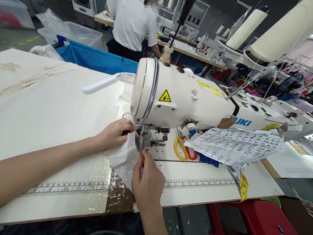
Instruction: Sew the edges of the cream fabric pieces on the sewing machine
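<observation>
A white sewing machine (173,93) stands on the table, its needle and presser foot area (143,131) just beyond my hands. White fabric (120,158) lies under the needle area and spreads toward the table's front edge. My left hand (119,133) is closed, fingers pinched on the fabric left of the presser foot. In my right hand (148,180), closed in front of the needle, is a slim pointed metal tool (141,153). Its tip reaches toward the presser foot, and the fingers hide most of it, so its exact kind is unclear.
Yellow-and-red-handled scissors (182,150) lie under the machine arm. A sheet with writing (235,145) hangs from the machine, near a yellow tape measure (244,186). Fabric strips (16,84) lie at left. A red stool (262,227) stands right; a person (135,20) works behind.
</observation>
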`<control>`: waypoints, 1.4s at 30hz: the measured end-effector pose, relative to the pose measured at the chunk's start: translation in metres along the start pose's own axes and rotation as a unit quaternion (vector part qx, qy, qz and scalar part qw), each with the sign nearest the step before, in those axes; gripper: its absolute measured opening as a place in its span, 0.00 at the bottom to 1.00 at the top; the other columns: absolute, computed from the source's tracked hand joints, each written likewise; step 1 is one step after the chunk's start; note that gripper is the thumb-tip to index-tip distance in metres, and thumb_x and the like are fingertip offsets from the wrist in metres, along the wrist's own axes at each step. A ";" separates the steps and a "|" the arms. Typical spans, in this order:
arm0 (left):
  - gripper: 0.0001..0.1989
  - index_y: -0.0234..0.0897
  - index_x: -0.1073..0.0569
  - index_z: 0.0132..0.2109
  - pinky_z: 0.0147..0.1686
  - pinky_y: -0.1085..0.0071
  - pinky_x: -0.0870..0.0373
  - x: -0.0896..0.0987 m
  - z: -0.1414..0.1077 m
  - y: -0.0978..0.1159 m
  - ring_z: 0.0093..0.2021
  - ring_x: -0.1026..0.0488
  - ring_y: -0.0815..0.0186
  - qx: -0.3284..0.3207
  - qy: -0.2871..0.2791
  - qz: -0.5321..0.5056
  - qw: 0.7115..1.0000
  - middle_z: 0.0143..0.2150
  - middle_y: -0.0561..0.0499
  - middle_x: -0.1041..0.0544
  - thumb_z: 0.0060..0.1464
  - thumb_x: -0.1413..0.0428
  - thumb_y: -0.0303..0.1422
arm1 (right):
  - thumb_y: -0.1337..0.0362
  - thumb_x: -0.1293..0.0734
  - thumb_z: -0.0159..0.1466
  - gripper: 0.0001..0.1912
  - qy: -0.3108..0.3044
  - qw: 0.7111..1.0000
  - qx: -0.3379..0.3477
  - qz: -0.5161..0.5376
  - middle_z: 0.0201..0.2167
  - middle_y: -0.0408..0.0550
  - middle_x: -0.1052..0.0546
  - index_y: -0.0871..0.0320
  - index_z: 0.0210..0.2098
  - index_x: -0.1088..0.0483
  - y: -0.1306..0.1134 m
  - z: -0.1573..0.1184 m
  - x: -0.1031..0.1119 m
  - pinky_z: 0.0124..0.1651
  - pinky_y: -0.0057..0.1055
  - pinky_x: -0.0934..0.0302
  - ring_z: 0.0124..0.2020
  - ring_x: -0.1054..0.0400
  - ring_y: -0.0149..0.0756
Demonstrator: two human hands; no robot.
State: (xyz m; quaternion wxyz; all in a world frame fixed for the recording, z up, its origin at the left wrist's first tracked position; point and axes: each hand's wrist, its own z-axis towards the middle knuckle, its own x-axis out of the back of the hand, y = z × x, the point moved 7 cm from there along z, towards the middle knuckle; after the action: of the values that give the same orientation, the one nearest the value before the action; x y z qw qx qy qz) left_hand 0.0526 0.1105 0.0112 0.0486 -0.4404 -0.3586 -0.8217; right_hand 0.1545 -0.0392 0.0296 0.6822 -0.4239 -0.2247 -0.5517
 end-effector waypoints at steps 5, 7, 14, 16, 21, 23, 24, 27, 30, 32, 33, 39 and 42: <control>0.08 0.36 0.25 0.38 0.40 0.64 0.28 -0.002 0.001 0.005 0.38 0.28 0.61 -0.015 -0.001 0.019 1.000 0.35 0.48 0.24 0.59 0.49 0.30 | 0.70 0.48 0.72 0.21 -0.001 1.000 0.004 -0.009 0.37 0.54 0.15 0.67 0.47 0.24 0.000 0.001 -0.002 0.23 0.29 0.36 0.28 0.20 0.38; 0.07 0.36 0.26 0.39 0.41 0.63 0.28 -0.003 0.002 0.008 0.40 0.28 0.60 -0.022 -0.002 0.028 0.999 0.36 0.47 0.24 0.57 0.49 0.28 | 0.70 0.48 0.72 0.21 -0.002 1.000 0.004 -0.012 0.37 0.55 0.15 0.67 0.48 0.24 -0.001 0.001 -0.002 0.22 0.30 0.36 0.26 0.20 0.38; 0.07 0.37 0.27 0.38 0.41 0.63 0.29 -0.002 0.002 0.007 0.39 0.28 0.60 -0.023 0.003 0.047 0.999 0.35 0.48 0.24 0.55 0.50 0.26 | 0.70 0.48 0.72 0.22 0.000 1.000 0.009 -0.019 0.36 0.54 0.15 0.68 0.48 0.24 -0.003 0.001 -0.001 0.22 0.31 0.34 0.27 0.20 0.39; 0.07 0.38 0.27 0.37 0.40 0.65 0.29 0.000 0.001 0.005 0.37 0.28 0.62 -0.021 0.006 0.046 0.999 0.33 0.50 0.25 0.57 0.50 0.27 | 0.70 0.48 0.72 0.22 0.003 1.000 0.007 -0.020 0.35 0.53 0.15 0.68 0.47 0.23 -0.003 0.001 0.000 0.22 0.31 0.34 0.27 0.20 0.39; 0.06 0.38 0.28 0.35 0.37 0.68 0.28 0.002 -0.001 0.004 0.36 0.28 0.64 -0.028 0.018 0.040 0.999 0.33 0.51 0.24 0.59 0.50 0.30 | 0.70 0.49 0.72 0.22 0.002 1.000 0.004 -0.022 0.34 0.52 0.15 0.67 0.46 0.23 -0.003 0.002 -0.001 0.21 0.31 0.34 0.26 0.21 0.39; 0.07 0.38 0.29 0.34 0.38 0.67 0.27 0.002 -0.001 0.005 0.36 0.28 0.64 -0.037 0.024 0.037 0.998 0.34 0.51 0.23 0.60 0.49 0.31 | 0.70 0.48 0.72 0.22 -0.002 1.000 0.002 -0.027 0.34 0.52 0.15 0.67 0.46 0.23 -0.003 0.003 -0.003 0.20 0.31 0.35 0.24 0.21 0.39; 0.07 0.38 0.29 0.34 0.38 0.66 0.27 0.003 0.000 0.007 0.37 0.28 0.63 -0.048 0.027 0.038 0.998 0.34 0.50 0.23 0.61 0.49 0.31 | 0.70 0.48 0.72 0.22 -0.003 1.000 -0.001 -0.030 0.33 0.53 0.16 0.67 0.46 0.23 -0.004 0.004 -0.005 0.20 0.31 0.35 0.24 0.21 0.39; 0.10 0.37 0.27 0.35 0.40 0.63 0.25 0.004 -0.002 0.020 0.40 0.27 0.61 -0.118 0.033 0.067 0.990 0.36 0.47 0.21 0.61 0.52 0.27 | 0.71 0.47 0.71 0.21 -0.006 0.999 -0.006 -0.040 0.33 0.54 0.16 0.67 0.46 0.23 -0.005 0.006 -0.006 0.20 0.32 0.35 0.24 0.21 0.40; 0.14 0.34 0.23 0.39 0.41 0.62 0.24 0.007 -0.006 0.033 0.43 0.28 0.59 -0.184 0.013 0.108 0.977 0.40 0.44 0.21 0.61 0.54 0.24 | 0.72 0.48 0.71 0.20 -0.008 0.999 -0.011 -0.042 0.33 0.55 0.16 0.69 0.47 0.25 -0.007 0.000 0.001 0.21 0.32 0.34 0.25 0.20 0.42; 0.16 0.34 0.22 0.42 0.42 0.63 0.23 0.007 -0.010 0.039 0.45 0.28 0.59 -0.195 -0.024 0.129 0.972 0.43 0.43 0.21 0.61 0.55 0.23 | 0.70 0.48 0.71 0.19 -0.016 1.000 -0.019 -0.011 0.33 0.55 0.16 0.67 0.48 0.27 -0.007 -0.014 0.011 0.21 0.31 0.34 0.26 0.20 0.42; 0.16 0.34 0.21 0.44 0.43 0.63 0.23 0.006 -0.012 0.041 0.46 0.29 0.58 -0.195 -0.045 0.143 0.969 0.44 0.43 0.21 0.62 0.54 0.23 | 0.69 0.48 0.72 0.18 -0.022 0.999 -0.025 0.020 0.33 0.53 0.17 0.65 0.47 0.28 -0.007 -0.025 0.017 0.22 0.30 0.34 0.26 0.20 0.41; 0.17 0.29 0.23 0.52 0.50 0.57 0.25 -0.008 -0.025 0.055 0.51 0.31 0.53 -0.154 -0.091 0.237 0.955 0.50 0.38 0.23 0.63 0.54 0.25 | 0.66 0.46 0.73 0.11 -0.084 0.985 -0.066 0.136 0.29 0.44 0.19 0.54 0.48 0.34 0.000 -0.090 0.031 0.25 0.27 0.32 0.25 0.22 0.38; 0.18 0.24 0.25 0.54 0.52 0.55 0.26 -0.015 -0.031 0.059 0.54 0.31 0.52 -0.122 -0.084 0.245 0.958 0.55 0.35 0.25 0.64 0.55 0.25 | 0.62 0.48 0.75 0.15 -0.083 0.987 -0.059 0.123 0.31 0.47 0.18 0.55 0.49 0.32 0.004 -0.099 0.032 0.26 0.27 0.31 0.27 0.21 0.39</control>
State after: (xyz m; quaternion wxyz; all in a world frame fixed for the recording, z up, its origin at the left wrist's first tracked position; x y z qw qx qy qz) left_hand 0.0639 0.0432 0.0207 0.1642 -0.5851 -0.1393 -0.7818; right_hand 0.1518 -0.1392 -0.0009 0.6977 -0.5320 -0.1935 -0.4390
